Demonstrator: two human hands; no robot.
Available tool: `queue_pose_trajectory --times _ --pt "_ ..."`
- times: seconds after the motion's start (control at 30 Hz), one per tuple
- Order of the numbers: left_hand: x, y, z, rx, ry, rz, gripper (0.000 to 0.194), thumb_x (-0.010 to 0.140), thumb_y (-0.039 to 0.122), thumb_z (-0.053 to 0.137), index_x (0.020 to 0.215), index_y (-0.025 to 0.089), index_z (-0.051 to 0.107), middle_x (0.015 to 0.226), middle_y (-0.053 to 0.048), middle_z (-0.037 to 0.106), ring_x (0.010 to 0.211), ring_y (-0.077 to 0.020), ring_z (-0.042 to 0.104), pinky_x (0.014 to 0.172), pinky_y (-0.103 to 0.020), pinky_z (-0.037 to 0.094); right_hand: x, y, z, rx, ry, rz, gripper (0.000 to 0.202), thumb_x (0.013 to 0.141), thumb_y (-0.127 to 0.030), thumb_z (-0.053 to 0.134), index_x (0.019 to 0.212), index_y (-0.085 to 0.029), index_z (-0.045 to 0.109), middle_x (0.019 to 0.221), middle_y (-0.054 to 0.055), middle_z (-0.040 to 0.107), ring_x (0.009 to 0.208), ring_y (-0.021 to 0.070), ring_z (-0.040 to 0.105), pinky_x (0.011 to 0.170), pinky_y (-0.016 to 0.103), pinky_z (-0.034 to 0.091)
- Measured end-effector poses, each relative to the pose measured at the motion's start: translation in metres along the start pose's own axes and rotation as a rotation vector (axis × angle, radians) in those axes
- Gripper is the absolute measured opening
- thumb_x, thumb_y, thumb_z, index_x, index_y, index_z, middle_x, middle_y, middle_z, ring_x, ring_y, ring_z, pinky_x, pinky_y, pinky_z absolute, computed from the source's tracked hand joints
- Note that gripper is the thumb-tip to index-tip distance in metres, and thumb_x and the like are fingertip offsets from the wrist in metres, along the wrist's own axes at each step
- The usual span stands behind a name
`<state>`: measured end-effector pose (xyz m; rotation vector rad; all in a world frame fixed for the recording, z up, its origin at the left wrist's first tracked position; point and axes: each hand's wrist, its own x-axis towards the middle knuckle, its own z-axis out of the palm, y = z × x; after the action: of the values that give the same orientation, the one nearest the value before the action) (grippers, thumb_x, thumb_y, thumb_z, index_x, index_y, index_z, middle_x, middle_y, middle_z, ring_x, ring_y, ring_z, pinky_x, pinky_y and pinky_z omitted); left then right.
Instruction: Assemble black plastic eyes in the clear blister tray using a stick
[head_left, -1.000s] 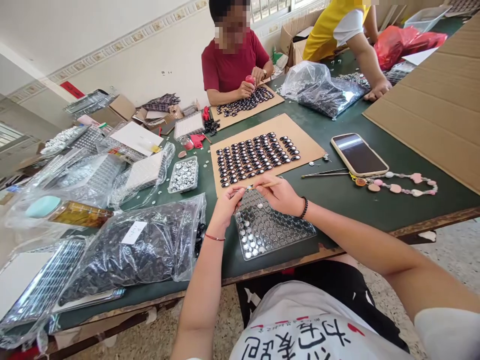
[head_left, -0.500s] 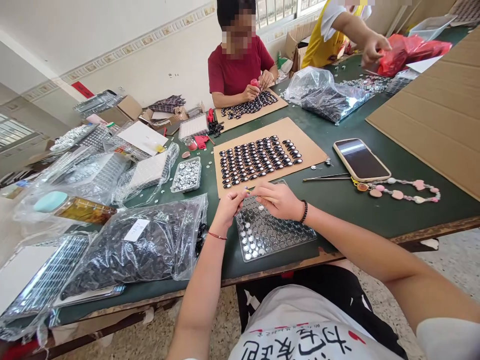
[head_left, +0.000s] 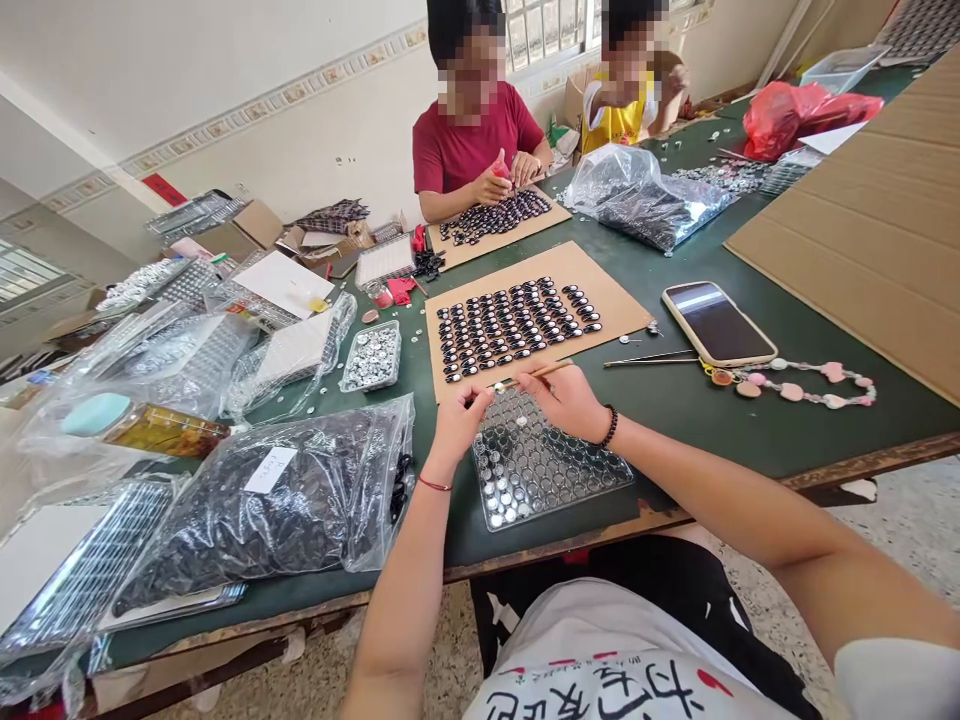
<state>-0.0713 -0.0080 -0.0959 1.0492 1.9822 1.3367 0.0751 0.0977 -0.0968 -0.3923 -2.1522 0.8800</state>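
My left hand (head_left: 457,425) is closed in a pinch on a small round white piece (head_left: 499,388), held over the tray's far left corner. My right hand (head_left: 566,405) grips a thin wooden stick (head_left: 553,369), its tip close to that piece. Whether the tip touches it I cannot tell. Beneath both hands lies a clear plastic tray (head_left: 559,490) with rows of round pockets. White discs sit in several pockets along its left side. Just beyond, a cardboard sheet (head_left: 547,262) carries rows of black oval pieces with white spots (head_left: 517,325).
A clear box of small discs (head_left: 373,358) and a bulging bag of black parts (head_left: 277,500) stand to the left. A phone (head_left: 716,322) with a beaded strap and tweezers (head_left: 652,358) lie at right. Two people (head_left: 469,150) sit across the table.
The stick in my right hand has come into sight, and my hands are slightly farther apart. The person in yellow has drawn a hand back from the red bag.
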Motion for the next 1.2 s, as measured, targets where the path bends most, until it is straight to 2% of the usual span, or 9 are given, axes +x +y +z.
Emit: queue_pose_trajectory --times 0.1,0.27,0.53,0.67,0.77,0.83,0.9,1.03,1.2 --pt "0.001 -0.001 -0.003 -0.073 0.078 0.002 0.023 0.070 0.039 0.059 0.067 0.016 0.058 0.048 0.005 0.043 0.043 -0.0061 0.036 0.042 -0.017 0.026 0.002 0.000 -0.002 0.126 0.080 0.085 0.029 0.089 -0.039 0.038 0.076 -0.018 0.053 0.063 0.001 0.059 0.049 0.0109 0.049 0.051 0.023 0.035" --pt "0.000 -0.003 0.007 -0.166 -0.031 -0.009 0.034 0.068 0.040 0.062 0.095 0.018 0.063 0.052 0.004 0.045 0.044 -0.0064 0.037 0.042 -0.018 0.027 0.004 -0.001 0.001 0.396 0.116 0.220 0.030 0.086 -0.046 0.040 0.080 -0.018 0.050 0.065 0.000 0.060 0.039 0.0083 0.045 0.040 0.021 0.036" --pt "-0.002 -0.003 0.010 -0.226 -0.043 -0.022 0.029 0.065 0.035 0.066 0.086 0.015 0.064 0.051 0.005 0.044 0.044 -0.0048 0.037 0.041 -0.017 0.027 0.005 -0.001 0.001 0.603 0.145 0.278 0.029 0.084 -0.044 0.044 0.080 -0.017 0.051 0.063 -0.001 0.059 0.036 0.0058 0.044 0.035 0.019 0.034" --pt "0.010 0.003 -0.020 -0.675 0.034 -0.081 0.026 0.072 0.035 0.062 0.089 0.016 0.062 0.046 0.008 0.035 0.036 -0.0021 0.027 0.033 -0.014 0.019 0.010 0.006 -0.005 0.747 0.282 0.322 0.029 0.084 -0.044 0.045 0.080 -0.017 0.053 0.062 -0.002 0.057 0.036 0.0041 0.042 0.034 0.017 0.031" --pt "0.021 -0.004 -0.041 -1.120 0.151 -0.155 0.024 0.080 0.038 0.051 0.088 0.016 0.058 0.044 0.009 0.027 0.033 -0.0014 0.023 0.031 -0.012 0.016 0.009 0.006 -0.005 0.768 0.274 0.334 0.028 0.084 -0.043 0.046 0.079 -0.017 0.054 0.063 -0.002 0.056 0.036 0.0035 0.042 0.035 0.017 0.030" --pt "0.023 -0.012 -0.042 -1.196 0.198 -0.262 0.023 0.079 0.038 0.053 0.080 0.015 0.054 0.043 0.010 0.027 0.032 -0.0007 0.023 0.031 -0.012 0.016 0.006 0.004 -0.003 0.759 0.237 0.332 0.026 0.085 -0.041 0.046 0.080 -0.017 0.055 0.063 -0.002 0.056 0.037 0.0039 0.042 0.036 0.017 0.030" --pt "0.021 -0.018 -0.031 -1.124 0.216 -0.320 0.025 0.074 0.038 0.060 0.073 0.015 0.050 0.043 0.010 0.029 0.031 -0.0004 0.024 0.031 -0.012 0.016 0.003 0.002 0.000 0.731 0.214 0.316 0.026 0.085 -0.041 0.046 0.080 -0.017 0.054 0.063 -0.002 0.056 0.037 0.0043 0.043 0.036 0.018 0.031" --pt "0.012 -0.016 -0.002 -0.827 0.124 -0.235 0.030 0.066 0.040 0.065 0.074 0.016 0.049 0.045 0.010 0.035 0.033 -0.0012 0.025 0.032 -0.013 0.015 0.002 0.001 0.002 0.641 0.221 0.259 0.026 0.086 -0.041 0.045 0.082 -0.017 0.053 0.063 -0.001 0.057 0.037 0.0047 0.043 0.037 0.018 0.032" --pt "0.001 -0.010 0.017 -0.173 0.167 -0.057 0.028 0.063 0.041 0.066 0.069 0.014 0.060 0.047 0.005 0.047 0.041 -0.0049 0.039 0.042 -0.018 0.028 0.002 0.002 0.001 0.553 0.204 0.207 0.027 0.087 -0.041 0.042 0.082 -0.016 0.052 0.064 -0.001 0.056 0.037 0.0050 0.043 0.037 0.019 0.033"
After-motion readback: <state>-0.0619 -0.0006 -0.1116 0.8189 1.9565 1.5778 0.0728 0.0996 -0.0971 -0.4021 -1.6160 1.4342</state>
